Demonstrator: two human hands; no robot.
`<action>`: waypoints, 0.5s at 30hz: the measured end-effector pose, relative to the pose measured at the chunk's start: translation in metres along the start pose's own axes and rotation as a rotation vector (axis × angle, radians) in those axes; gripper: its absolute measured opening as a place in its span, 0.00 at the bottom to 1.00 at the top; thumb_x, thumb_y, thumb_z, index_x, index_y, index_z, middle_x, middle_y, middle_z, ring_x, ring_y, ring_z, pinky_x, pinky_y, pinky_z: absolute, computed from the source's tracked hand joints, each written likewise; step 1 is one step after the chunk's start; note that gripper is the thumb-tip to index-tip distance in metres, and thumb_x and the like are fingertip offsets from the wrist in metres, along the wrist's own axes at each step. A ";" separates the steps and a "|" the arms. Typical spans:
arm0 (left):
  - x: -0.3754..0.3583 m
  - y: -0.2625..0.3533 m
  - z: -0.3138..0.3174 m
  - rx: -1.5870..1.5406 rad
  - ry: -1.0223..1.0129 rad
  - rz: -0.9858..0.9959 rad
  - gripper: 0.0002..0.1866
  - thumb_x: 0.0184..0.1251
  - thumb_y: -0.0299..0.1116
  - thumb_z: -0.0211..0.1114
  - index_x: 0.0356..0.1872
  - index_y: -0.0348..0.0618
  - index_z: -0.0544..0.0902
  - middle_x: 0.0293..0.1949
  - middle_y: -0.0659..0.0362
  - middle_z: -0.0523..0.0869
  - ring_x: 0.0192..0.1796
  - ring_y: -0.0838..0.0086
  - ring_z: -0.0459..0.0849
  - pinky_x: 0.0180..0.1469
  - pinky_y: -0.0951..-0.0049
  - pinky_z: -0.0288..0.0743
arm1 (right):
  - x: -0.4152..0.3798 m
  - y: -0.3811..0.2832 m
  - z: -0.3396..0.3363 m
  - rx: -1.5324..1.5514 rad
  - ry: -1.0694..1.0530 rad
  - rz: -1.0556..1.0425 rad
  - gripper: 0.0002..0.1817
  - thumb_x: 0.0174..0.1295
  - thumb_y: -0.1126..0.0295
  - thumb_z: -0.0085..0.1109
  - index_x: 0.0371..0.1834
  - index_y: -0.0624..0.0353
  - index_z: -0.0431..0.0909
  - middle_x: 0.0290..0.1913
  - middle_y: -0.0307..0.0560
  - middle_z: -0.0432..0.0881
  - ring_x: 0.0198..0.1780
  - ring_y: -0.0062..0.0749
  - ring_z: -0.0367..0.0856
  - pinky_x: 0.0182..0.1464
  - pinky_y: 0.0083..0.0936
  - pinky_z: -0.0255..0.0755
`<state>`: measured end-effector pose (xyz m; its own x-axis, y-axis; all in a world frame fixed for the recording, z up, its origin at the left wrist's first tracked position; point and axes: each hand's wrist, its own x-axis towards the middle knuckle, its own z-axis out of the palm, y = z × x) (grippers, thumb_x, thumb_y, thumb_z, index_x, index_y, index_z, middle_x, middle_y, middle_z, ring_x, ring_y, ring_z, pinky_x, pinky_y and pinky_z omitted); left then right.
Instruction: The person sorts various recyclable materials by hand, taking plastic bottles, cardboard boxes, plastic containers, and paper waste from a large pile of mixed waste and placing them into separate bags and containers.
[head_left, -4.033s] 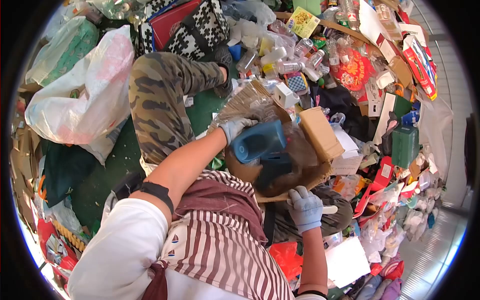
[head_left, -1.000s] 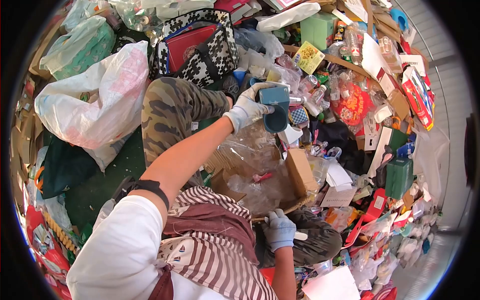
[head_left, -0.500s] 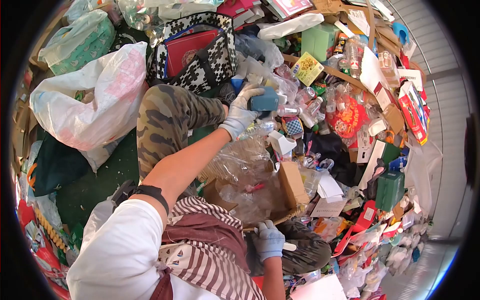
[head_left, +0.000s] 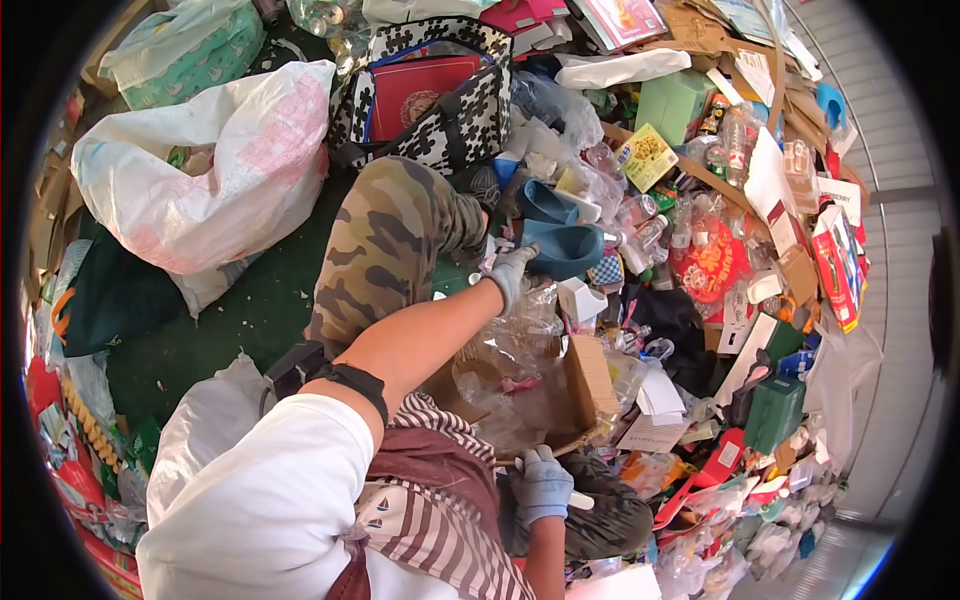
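Note:
My gloved left hand (head_left: 512, 272) reaches out over my camouflage-trousered knee (head_left: 395, 235), fingers loose, fingertips at the edge of a blue plastic container (head_left: 565, 247) lying on the pile. A second blue piece (head_left: 545, 204) lies just behind it. My gloved right hand (head_left: 543, 485) is closed on a white-handled tool (head_left: 583, 498) at the near rim of an open cardboard box (head_left: 592, 375) resting on my lap. The box holds crumpled clear plastic (head_left: 505, 350) and a small pink item (head_left: 521, 383).
A black-and-white patterned bag (head_left: 455, 120) with a red item inside stands beyond my knee. A large white plastic sack (head_left: 210, 170) lies to the left on the green floor (head_left: 240, 320). Bottles, cartons, a green box (head_left: 775, 410) and red packaging (head_left: 708, 265) are heaped on the right.
My left hand carried the blue container from over the box out to the pile beyond my knee and has let it go there. My right hand stayed at the box rim.

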<state>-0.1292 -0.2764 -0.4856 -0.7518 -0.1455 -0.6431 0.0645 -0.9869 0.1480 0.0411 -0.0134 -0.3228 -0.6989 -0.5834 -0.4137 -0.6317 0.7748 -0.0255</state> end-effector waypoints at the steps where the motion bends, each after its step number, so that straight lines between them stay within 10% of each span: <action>1: 0.003 -0.003 0.002 -0.004 -0.002 -0.002 0.15 0.63 0.31 0.58 0.50 0.44 0.69 0.47 0.51 0.76 0.50 0.58 0.77 0.45 0.55 0.79 | 0.000 0.000 0.000 -0.005 -0.012 0.007 0.08 0.52 0.59 0.58 0.30 0.49 0.75 0.33 0.41 0.75 0.34 0.39 0.79 0.33 0.38 0.72; 7: 0.020 -0.010 0.016 0.334 0.155 0.375 0.35 0.45 0.27 0.72 0.56 0.39 0.64 0.48 0.50 0.76 0.46 0.65 0.79 0.42 0.68 0.78 | -0.002 -0.002 -0.001 -0.015 -0.016 0.022 0.08 0.51 0.59 0.59 0.30 0.48 0.76 0.34 0.41 0.75 0.35 0.38 0.79 0.33 0.38 0.72; 10: 0.059 -0.009 0.013 0.720 -0.016 0.845 0.38 0.47 0.20 0.68 0.61 0.41 0.60 0.47 0.54 0.77 0.45 0.72 0.77 0.45 0.72 0.75 | -0.007 -0.002 0.001 -0.018 0.004 0.038 0.08 0.51 0.60 0.59 0.30 0.48 0.76 0.34 0.41 0.75 0.34 0.38 0.79 0.33 0.38 0.72; 15: 0.042 0.022 0.025 0.960 0.176 0.977 0.31 0.49 0.20 0.66 0.57 0.38 0.65 0.48 0.53 0.76 0.47 0.71 0.76 0.49 0.74 0.72 | -0.013 0.005 0.010 0.051 0.132 0.054 0.07 0.49 0.61 0.60 0.28 0.48 0.75 0.32 0.40 0.75 0.33 0.37 0.79 0.31 0.37 0.72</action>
<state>-0.1756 -0.3024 -0.4902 -0.5665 -0.8223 -0.0545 -0.0147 -0.0560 0.9983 0.0503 0.0004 -0.3266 -0.7718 -0.5647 -0.2922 -0.5763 0.8155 -0.0538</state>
